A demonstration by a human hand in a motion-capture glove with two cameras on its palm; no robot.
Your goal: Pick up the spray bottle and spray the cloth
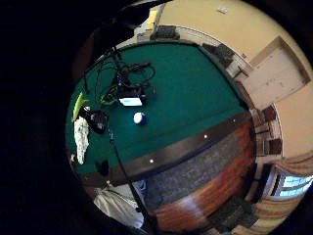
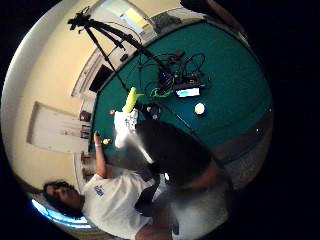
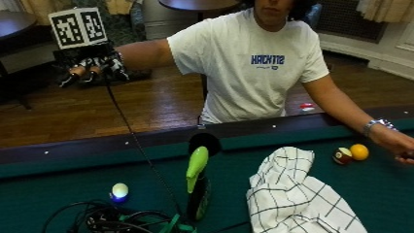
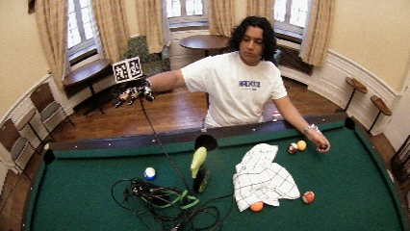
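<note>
A: where's the gloved right hand (image 3: 94, 68)?
B: out around 10 o'clock, past the rail, fingers hanging loose, holding nothing.
A: spray bottle (image 3: 197, 187)?
B: upright on the felt, well apart from it, checked cloth (image 3: 296, 196) at its 3 o'clock.

The person wears a white T-shirt (image 3: 249, 73) with blue chest lettering, a black glove on the right hand (image 3: 97, 68), and a silver wristwatch (image 3: 377, 124).
</note>
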